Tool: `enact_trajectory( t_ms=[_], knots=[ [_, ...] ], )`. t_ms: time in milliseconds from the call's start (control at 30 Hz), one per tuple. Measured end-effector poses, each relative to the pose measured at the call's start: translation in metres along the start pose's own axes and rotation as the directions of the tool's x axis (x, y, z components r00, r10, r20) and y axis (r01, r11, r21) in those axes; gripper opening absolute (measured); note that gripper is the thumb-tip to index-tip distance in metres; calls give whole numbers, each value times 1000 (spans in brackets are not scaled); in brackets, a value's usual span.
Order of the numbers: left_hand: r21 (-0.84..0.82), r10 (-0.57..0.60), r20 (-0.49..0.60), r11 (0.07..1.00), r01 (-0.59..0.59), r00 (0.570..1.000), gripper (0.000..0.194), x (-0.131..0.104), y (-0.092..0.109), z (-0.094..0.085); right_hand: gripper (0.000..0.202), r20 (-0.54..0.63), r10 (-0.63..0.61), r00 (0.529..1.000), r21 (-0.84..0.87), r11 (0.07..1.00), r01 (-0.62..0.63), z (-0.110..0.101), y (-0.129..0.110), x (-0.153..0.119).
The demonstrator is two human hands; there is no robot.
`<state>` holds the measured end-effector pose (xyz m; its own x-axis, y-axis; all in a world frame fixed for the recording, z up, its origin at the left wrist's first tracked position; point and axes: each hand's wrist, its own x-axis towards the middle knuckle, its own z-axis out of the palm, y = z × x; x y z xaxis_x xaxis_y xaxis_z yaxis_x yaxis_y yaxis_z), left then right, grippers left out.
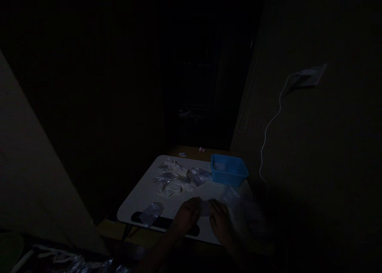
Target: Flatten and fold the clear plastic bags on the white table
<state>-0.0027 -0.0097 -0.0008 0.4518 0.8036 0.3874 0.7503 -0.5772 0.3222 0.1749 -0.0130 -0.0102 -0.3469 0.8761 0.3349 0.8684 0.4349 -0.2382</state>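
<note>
My left hand (187, 215) and my right hand (220, 218) are over the front of a small white table (140, 191). A clear plastic bag (204, 208) stretches between them, its edges pinched in the fingers of each hand. The dim light hides the exact finger placement. Another clear bag (152, 213) lies left of my left hand, partly over the table's dark slot (167, 223). Beyond my hands spreads a loose pile of crumpled bags and pale wrappings (176, 179). More clear plastic (230, 195) rests just beyond my right hand.
A blue plastic basket (229, 179) stands at the table's back right corner with something pale inside. Behind the table lie a small pinkish-white item (202, 149) and a crumpled scrap (182, 154). A white cable (264, 141) hangs along the right wall from an outlet (312, 75).
</note>
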Motion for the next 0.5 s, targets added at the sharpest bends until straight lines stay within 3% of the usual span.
enact_trajectory(
  t_ms=[200,333,500],
  knots=[
    [266,9,181,962,-58,983,54,5,5,23,49,97,-115,989,-74,990,122,6,-22,15],
    [380,22,187,920,-94,982,59,-2,-4,35,49,105,-125,987,-88,987,134,10,-23,13],
    [404,24,173,910,-93,985,59,-3,-4,36,50,116,-103,988,-90,990,113,12,-23,12]
  ],
)
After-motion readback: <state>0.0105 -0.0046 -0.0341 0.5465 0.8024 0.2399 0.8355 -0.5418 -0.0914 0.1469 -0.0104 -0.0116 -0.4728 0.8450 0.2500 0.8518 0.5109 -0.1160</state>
